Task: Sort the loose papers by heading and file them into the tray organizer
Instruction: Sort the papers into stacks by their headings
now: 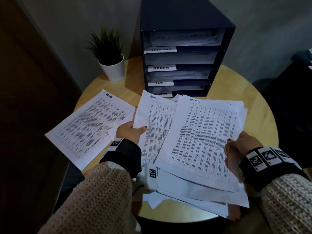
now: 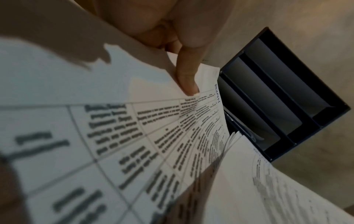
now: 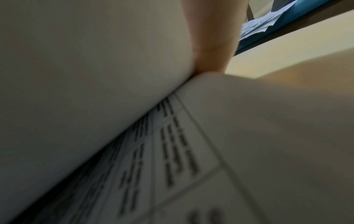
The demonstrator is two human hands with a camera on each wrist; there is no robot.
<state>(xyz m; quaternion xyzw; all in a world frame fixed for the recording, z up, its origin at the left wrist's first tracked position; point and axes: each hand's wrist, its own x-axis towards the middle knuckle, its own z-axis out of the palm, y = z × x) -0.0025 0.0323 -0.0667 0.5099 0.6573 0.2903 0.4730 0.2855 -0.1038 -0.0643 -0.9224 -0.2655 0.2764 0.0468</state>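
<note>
Currently left hand [image 1: 130,132] pinches a thin white printed ADMIN sheet [image 1: 157,119] at its edge, right hand [image 1: 243,146] grips top sheet of loose paper pile [image 1: 202,166] on round wooden table [image 1: 263,105] before black tray organizer [image 1: 184,65]; paper's light, floppy, likely slippery, so best held w/ edge pinch.

**Dim room with a round wooden table**

A round, light wooden table [image 1: 253,92] fills the middle of the frame. Behind it, a plain grey wall [image 1: 70,22] spans the top. A dark brown door [image 1: 22,81] runs down the left. A small green plant in a white pot [image 1: 110,59] stands upper left on the table.
</note>
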